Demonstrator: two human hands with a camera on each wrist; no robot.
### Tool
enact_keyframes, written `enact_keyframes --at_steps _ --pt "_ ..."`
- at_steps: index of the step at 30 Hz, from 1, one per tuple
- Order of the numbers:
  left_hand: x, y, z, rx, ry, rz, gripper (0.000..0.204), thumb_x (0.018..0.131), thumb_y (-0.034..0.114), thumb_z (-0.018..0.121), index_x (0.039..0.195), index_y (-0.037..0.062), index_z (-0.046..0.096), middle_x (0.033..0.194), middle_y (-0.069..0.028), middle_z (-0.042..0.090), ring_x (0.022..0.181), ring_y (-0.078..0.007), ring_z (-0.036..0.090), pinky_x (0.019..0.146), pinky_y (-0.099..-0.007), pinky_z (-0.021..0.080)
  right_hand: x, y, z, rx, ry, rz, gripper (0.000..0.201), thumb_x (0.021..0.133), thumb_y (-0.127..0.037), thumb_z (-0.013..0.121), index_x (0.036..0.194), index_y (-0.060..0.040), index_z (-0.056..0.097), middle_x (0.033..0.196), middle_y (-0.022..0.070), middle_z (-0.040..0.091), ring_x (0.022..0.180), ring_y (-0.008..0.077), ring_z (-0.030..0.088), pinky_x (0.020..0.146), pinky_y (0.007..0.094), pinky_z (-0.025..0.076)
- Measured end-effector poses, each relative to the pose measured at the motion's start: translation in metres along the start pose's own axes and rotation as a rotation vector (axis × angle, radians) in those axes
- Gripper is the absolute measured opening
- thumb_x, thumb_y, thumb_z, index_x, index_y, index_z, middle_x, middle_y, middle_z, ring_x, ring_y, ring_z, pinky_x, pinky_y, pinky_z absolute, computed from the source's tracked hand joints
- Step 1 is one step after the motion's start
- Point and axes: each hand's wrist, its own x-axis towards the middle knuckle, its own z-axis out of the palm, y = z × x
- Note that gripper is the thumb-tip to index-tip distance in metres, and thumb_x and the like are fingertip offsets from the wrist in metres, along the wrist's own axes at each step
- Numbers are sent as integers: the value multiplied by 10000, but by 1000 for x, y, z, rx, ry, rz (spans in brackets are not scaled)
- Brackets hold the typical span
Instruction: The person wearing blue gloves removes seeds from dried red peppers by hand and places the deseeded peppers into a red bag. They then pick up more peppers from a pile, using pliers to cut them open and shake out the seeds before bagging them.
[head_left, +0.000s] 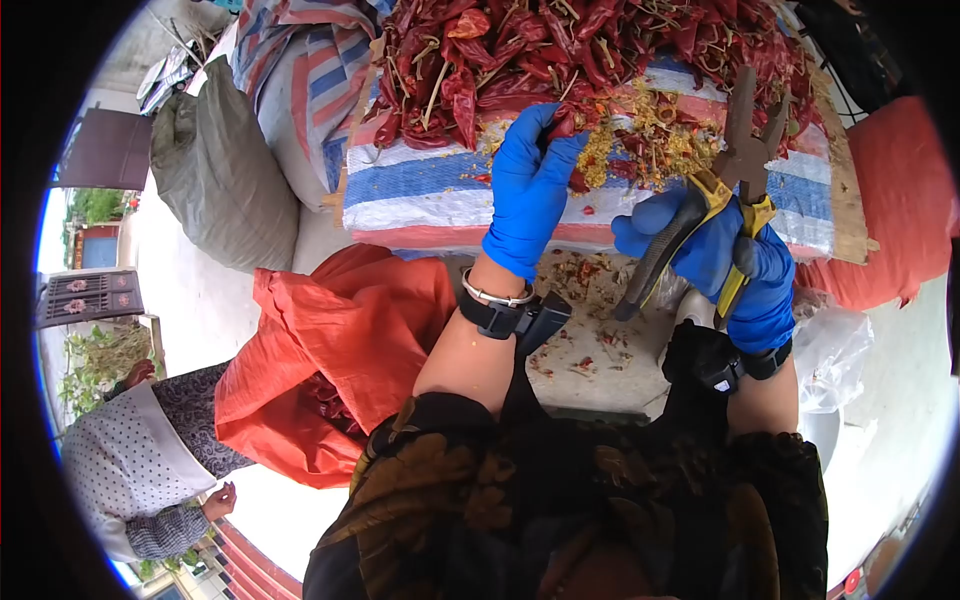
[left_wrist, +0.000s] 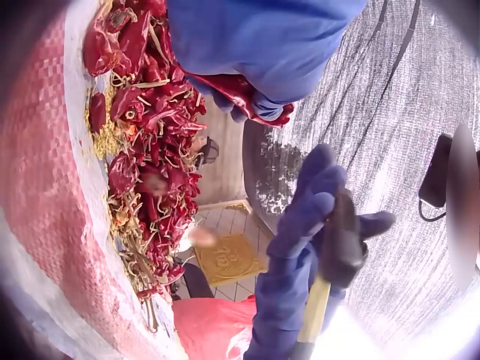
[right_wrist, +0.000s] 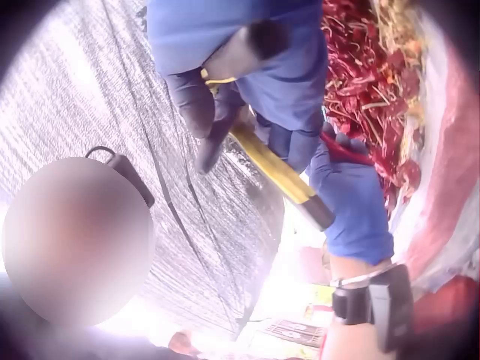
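Note:
In a blue glove, my left hand holds a dried red chili at the near edge of the chili pile. The chili's lower end pokes out below the fingers in the left wrist view. My right hand, also gloved in blue, grips pliers with yellow and black handles. Their jaws stand apart and point up toward the pile. Loose yellow seeds and stem bits lie between the hands on the striped woven sheet.
An open red sack with chilies inside stands to my left, before a grey-green sack. Another red sack and a clear plastic bag are on the right. A person is at far left. Scraps litter the floor.

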Motion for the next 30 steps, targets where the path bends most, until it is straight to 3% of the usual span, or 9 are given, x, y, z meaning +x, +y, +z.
enact_keyframes --at_steps 3,5,7,9,10,13,21,26,30 --pt "1 3 -1 7 0 -52 319 831 -12 563 1140 6 485 1043 -52 561 921 -98 523 825 -241 439 -3 -7 -5 4 41 3 387 724 -318 675 888 29 627 1032 209 581 1047 329 532 914 435 416" --pt "1 1 -1 45 8 7 318 828 -8 570 1135 7 489 1028 -50 564 898 -98 527 806 -242 444 -2 -19 -1 -547 179 112 294 757 -224 657 919 18 615 978 133 608 1070 266 528 882 417 434" --pt "2 -1 -3 70 10 15 316 826 -6 572 1131 7 490 1023 -51 565 891 -98 527 798 -241 444 3 -14 -4 -717 196 87 229 784 -150 619 947 8 589 1013 97 592 1044 256 538 845 382 444" --pt "2 -3 -4 96 10 20 314 825 -3 575 1127 7 492 1018 -51 566 883 -98 527 791 -240 445 3 5 -19 -1537 345 -41 321 778 -127 625 1051 7 523 1147 130 505 1053 241 516 852 341 419" --pt "2 -3 -5 137 -1 30 307 820 4 583 1116 10 499 1011 -53 568 879 -101 528 785 -242 445 2 7 -19 -1742 322 -101 274 760 -101 632 984 10 520 1218 140 453 1013 278 526 817 335 441" --pt "3 -9 -12 262 -21 62 293 830 -4 564 1117 12 508 1033 -59 570 895 -107 537 802 -245 448 5 8 -11 -2002 311 -79 296 733 -87 635 990 7 521 1222 143 454 972 310 524 806 368 444" --pt "5 -12 -16 561 -71 196 285 822 -27 560 1102 5 517 1020 -55 559 892 -108 539 798 -241 454 8 11 -9 -2089 354 -37 298 707 -62 625 986 2 541 1263 96 436 1056 327 461 854 370 417" --pt "8 -5 -18 839 -180 421 272 771 -31 594 1035 22 557 975 -62 532 760 -131 543 694 -242 463 1 16 -14 -2124 430 65 329 718 -82 623 1030 -14 544 1284 76 421 1081 334 447 874 361 410" --pt "8 1 -20 846 -258 330 270 759 -39 595 1017 33 564 953 -65 531 708 -134 543 614 -240 464 -4 18 -11 -2199 420 106 383 745 -148 623 1088 -17 515 1231 103 446 1035 320 463 863 342 412"
